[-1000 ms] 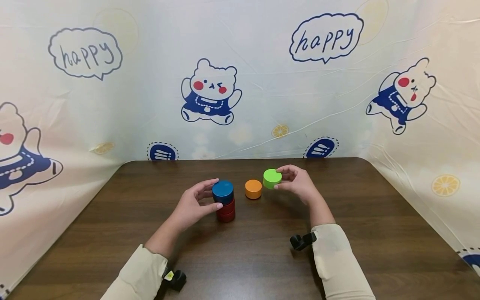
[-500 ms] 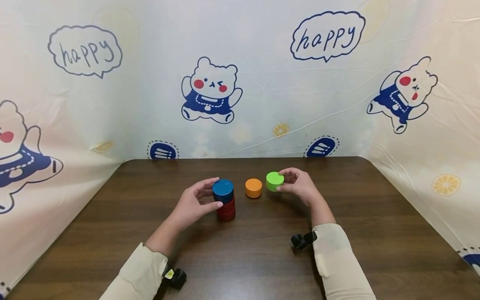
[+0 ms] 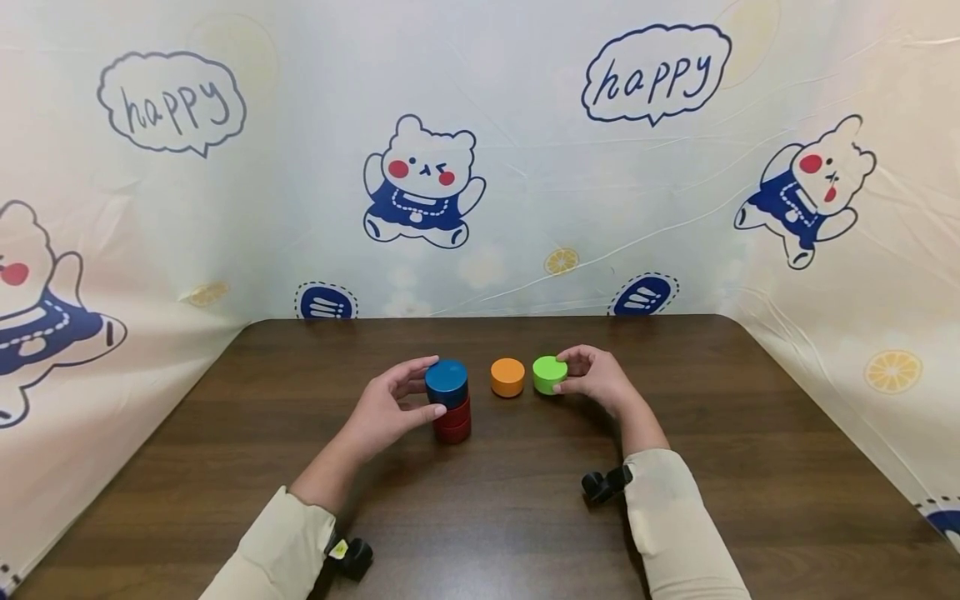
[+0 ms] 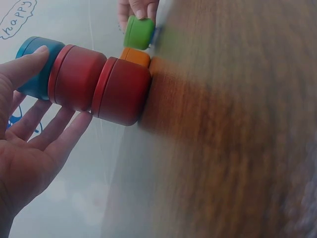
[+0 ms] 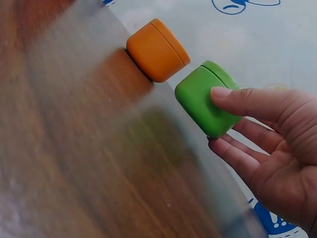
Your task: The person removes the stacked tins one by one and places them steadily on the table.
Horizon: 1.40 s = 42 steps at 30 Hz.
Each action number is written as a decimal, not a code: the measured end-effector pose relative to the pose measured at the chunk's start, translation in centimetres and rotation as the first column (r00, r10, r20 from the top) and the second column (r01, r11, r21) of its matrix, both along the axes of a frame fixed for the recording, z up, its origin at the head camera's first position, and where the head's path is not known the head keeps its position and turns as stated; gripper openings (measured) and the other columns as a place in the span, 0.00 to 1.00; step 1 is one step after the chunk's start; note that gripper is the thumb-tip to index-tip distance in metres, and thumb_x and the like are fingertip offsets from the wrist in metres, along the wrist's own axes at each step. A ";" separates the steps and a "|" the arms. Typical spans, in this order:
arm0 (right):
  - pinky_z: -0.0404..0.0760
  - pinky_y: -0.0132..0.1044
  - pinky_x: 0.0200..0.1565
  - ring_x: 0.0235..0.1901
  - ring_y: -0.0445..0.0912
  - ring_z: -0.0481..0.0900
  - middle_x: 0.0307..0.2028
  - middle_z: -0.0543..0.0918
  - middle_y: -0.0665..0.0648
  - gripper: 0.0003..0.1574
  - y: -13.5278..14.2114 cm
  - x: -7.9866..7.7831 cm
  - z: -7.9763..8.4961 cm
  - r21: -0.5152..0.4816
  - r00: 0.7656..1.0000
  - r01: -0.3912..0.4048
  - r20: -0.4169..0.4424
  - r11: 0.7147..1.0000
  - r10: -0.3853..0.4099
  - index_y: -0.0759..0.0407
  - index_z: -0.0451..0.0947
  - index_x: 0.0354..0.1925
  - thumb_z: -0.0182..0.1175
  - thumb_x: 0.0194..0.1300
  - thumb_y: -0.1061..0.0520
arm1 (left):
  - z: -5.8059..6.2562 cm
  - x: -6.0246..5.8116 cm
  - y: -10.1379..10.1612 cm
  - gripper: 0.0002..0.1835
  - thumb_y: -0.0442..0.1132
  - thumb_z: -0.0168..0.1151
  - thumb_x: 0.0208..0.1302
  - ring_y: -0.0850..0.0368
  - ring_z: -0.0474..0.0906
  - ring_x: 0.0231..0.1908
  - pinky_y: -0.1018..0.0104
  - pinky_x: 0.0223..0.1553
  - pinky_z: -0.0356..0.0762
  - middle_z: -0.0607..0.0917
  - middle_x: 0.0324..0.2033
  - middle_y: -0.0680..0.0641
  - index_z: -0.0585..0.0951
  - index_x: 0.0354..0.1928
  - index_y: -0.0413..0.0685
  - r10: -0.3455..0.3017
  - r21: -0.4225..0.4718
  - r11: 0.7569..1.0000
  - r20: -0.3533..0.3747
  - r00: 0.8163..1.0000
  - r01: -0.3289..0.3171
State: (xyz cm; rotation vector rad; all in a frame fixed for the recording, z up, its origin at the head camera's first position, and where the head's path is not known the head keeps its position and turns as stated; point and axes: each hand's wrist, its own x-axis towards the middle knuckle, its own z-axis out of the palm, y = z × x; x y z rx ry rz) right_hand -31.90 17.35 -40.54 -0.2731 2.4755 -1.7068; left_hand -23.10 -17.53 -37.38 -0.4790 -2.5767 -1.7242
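My left hand (image 3: pixel 390 412) holds a blue round lidded tin (image 4: pixel 39 67), thumb on its near side. That tin tops a stack with two dark red tins beneath it, the upper red tin (image 4: pixel 78 77) and the lower red tin (image 4: pixel 123 91), which stands on the table. Fingers of the same hand reach along the red tins' far side. My right hand (image 3: pixel 600 382) pinches a green lidded tin (image 5: pixel 205 99) between thumb and fingers, upright and close over the table. Between the stack and the green tin stands an orange tin (image 3: pixel 507 377), untouched.
The brown wooden table (image 3: pixel 495 517) ends at a patterned cloth backdrop (image 3: pixel 525 192), which also hangs along both sides. Black wrist cameras sit at the cuffs, the left camera (image 3: pixel 356 558) and the right camera (image 3: pixel 600 485).
My right hand has moved the green tin slightly right, away from the orange tin, then lowered it toward the table. My left hand, the stack and the orange tin keep their places.
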 end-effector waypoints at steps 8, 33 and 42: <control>0.79 0.45 0.54 0.52 0.54 0.79 0.51 0.82 0.64 0.31 0.0 0.1 -0.2 0.030 1.000 0.006 -0.006 1.000 -0.005 0.64 0.76 0.53 0.74 0.51 0.68 | 0.0 -0.1 0.0 0.36 0.41 0.74 0.56 0.43 0.74 0.58 0.48 0.55 0.76 0.75 0.61 0.43 0.71 0.67 0.58 0.004 -0.006 1.000 -0.004 1.000 -0.004; 0.79 0.45 0.54 0.53 0.56 0.78 0.52 0.80 0.64 0.32 0.2 0.1 -0.3 0.043 0.999 -0.002 -0.031 0.999 0.003 0.65 0.76 0.54 0.74 0.50 0.69 | 0.0 0.0 0.0 0.36 0.40 0.74 0.55 0.42 0.74 0.59 0.46 0.55 0.75 0.74 0.62 0.43 0.71 0.67 0.58 -0.005 0.013 1.000 0.002 1.000 0.005; 0.75 0.49 0.58 0.57 0.56 0.76 0.55 0.79 0.64 0.35 0.4 0.2 0.5 0.018 0.999 -0.009 -0.044 1.000 0.010 0.67 0.73 0.58 0.73 0.53 0.65 | 0.0 0.0 0.1 0.36 0.40 0.74 0.55 0.42 0.74 0.59 0.47 0.55 0.75 0.75 0.62 0.43 0.71 0.67 0.59 -0.005 0.014 1.000 0.000 1.000 0.005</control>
